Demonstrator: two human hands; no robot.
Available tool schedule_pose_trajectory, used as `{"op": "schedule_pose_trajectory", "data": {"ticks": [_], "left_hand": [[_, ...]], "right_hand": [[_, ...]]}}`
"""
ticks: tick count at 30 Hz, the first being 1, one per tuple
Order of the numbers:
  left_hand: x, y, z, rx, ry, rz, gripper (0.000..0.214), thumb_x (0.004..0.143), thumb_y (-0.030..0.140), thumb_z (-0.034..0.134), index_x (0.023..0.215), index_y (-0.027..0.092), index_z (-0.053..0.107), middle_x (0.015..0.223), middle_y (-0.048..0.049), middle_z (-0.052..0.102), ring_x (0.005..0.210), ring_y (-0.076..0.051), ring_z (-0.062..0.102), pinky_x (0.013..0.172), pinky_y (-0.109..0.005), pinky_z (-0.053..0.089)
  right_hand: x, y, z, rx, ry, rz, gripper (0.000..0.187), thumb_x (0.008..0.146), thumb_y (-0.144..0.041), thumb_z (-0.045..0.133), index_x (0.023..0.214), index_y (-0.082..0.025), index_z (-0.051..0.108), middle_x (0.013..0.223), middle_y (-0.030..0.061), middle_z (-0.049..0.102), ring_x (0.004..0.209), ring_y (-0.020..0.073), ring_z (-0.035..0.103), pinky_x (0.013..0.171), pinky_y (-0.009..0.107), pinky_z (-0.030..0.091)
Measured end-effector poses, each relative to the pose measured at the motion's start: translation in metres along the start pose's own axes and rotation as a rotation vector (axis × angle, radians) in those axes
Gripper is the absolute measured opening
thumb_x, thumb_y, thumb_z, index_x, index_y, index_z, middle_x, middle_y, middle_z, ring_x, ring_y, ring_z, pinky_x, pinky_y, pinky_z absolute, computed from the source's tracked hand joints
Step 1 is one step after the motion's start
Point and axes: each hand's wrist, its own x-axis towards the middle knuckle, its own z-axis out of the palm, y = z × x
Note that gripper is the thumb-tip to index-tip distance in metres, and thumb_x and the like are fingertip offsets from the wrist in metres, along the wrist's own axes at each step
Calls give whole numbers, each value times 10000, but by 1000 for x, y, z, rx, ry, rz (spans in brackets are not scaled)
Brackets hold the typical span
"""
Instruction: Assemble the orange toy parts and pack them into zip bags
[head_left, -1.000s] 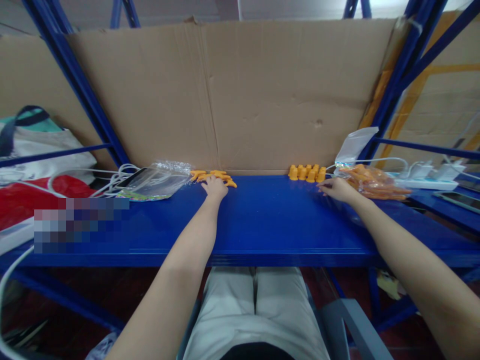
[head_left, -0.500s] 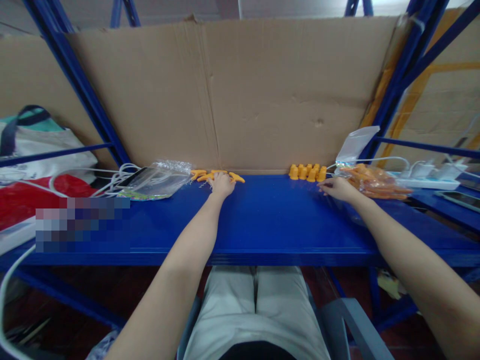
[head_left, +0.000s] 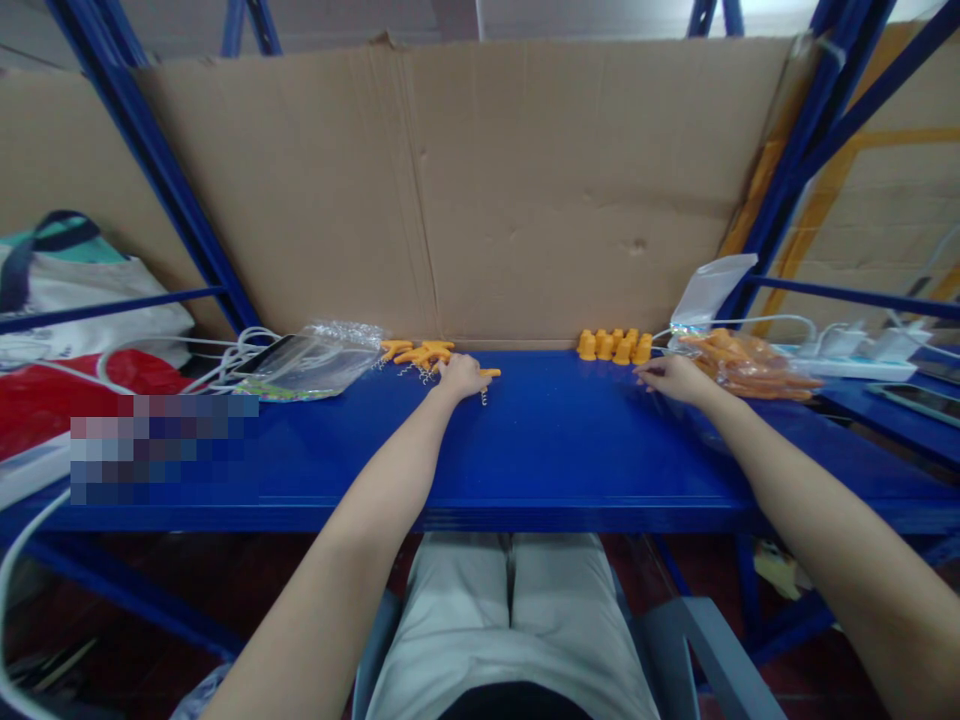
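Note:
My left hand (head_left: 460, 376) is closed around a corkscrew (head_left: 490, 373) with an orange handle, its metal spiral hanging down to the right of my fingers. Behind that hand, at the back of the blue table, lies a small pile of similar orange corkscrews (head_left: 420, 352). My right hand (head_left: 671, 378) rests at the left end of a clear bag of orange parts (head_left: 757, 362), fingers slightly apart and nothing visible in them. Just behind it, orange cup-shaped caps (head_left: 616, 346) stand in rows.
A flat clear plastic pouch (head_left: 315, 365) and white cables (head_left: 225, 365) lie at the left of the blue table (head_left: 525, 450). A cardboard sheet (head_left: 525, 190) walls off the back. On the right are a white power strip (head_left: 862, 368) and a phone (head_left: 919, 400).
My left hand has drawn back from the pile, toward me and slightly right, bringing one corkscrew with it. My right hand stays in place.

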Motion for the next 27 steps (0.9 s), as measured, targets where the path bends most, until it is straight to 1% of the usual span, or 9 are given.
{"op": "schedule_pose_trajectory", "data": {"ticks": [2, 4, 8, 11, 13, 17, 20, 23, 27], "left_hand": [[-1, 1, 0, -43, -22, 9, 312, 859, 420, 559, 922, 173, 740, 1063, -116, 722, 1088, -299, 612, 981, -424, 407], [-1, 1, 0, -91, -11, 22, 305, 897, 400, 518, 944, 181, 725, 1055, -107, 728, 1065, -278, 628, 969, -421, 418], [-1, 0, 4, -129, 30, 42, 263, 922, 272, 476, 1059, 214, 693, 1119, -88, 718, 1110, -260, 621, 958, -416, 433], [0, 0, 6, -127, 17, 78, 314, 908, 253, 488, 1167, 245, 664, 1190, -72, 696, 1164, -264, 599, 964, -408, 444], [2, 0, 7, -119, -6, 110, 351, 896, 257, 499, 1214, 249, 649, 1244, -59, 672, 1191, -254, 585, 975, -373, 451], [7, -1, 10, -126, -51, 183, 420, 882, 249, 499, 1284, 211, 617, 1293, -53, 646, 1192, -212, 591, 996, -263, 443], [8, -2, 12, -135, -55, 218, 431, 878, 250, 492, 1287, 201, 617, 1296, -43, 644, 1202, -203, 586, 998, -233, 437], [7, -3, 12, -145, -58, 217, 433, 875, 263, 494, 1285, 190, 616, 1298, -52, 643, 1193, -213, 592, 994, -244, 444], [6, -2, 11, -156, -56, 209, 411, 876, 282, 489, 1249, 198, 639, 1256, -61, 667, 1156, -225, 614, 985, -266, 452]], "right_hand": [[1, 3, 1, 3, 4, -11, 200, 866, -82, 526, 959, -104, 702, 856, 98, 752, 669, 173, 715, 715, 288, 583], [3, 7, 2, 9, 4, -31, 193, 867, -96, 527, 946, -111, 703, 846, 92, 752, 656, 169, 711, 696, 283, 583], [7, 15, 4, 9, 11, -94, 187, 867, -126, 528, 918, -133, 708, 807, 73, 750, 623, 160, 701, 655, 274, 584], [8, 16, 5, 1, 14, -93, 191, 866, -122, 524, 917, -130, 708, 803, 76, 751, 624, 163, 701, 654, 274, 584], [7, 14, 4, 4, 13, -73, 195, 865, -112, 521, 924, -122, 706, 824, 86, 753, 634, 165, 704, 661, 275, 584], [5, 13, 4, 13, 12, -76, 197, 865, -114, 518, 926, -128, 706, 842, 87, 754, 639, 164, 706, 668, 277, 584], [6, 15, 5, -3, 7, -84, 207, 863, -113, 514, 934, -129, 708, 837, 84, 754, 640, 165, 705, 676, 278, 582], [8, 17, 6, -48, -1, -99, 226, 854, -111, 510, 951, -131, 713, 831, 77, 754, 660, 173, 707, 685, 277, 577], [8, 11, 11, -217, 18, -91, 265, 838, -162, 544, 1037, -160, 719, 903, 71, 756, 810, 219, 720, 775, 307, 565]]}}
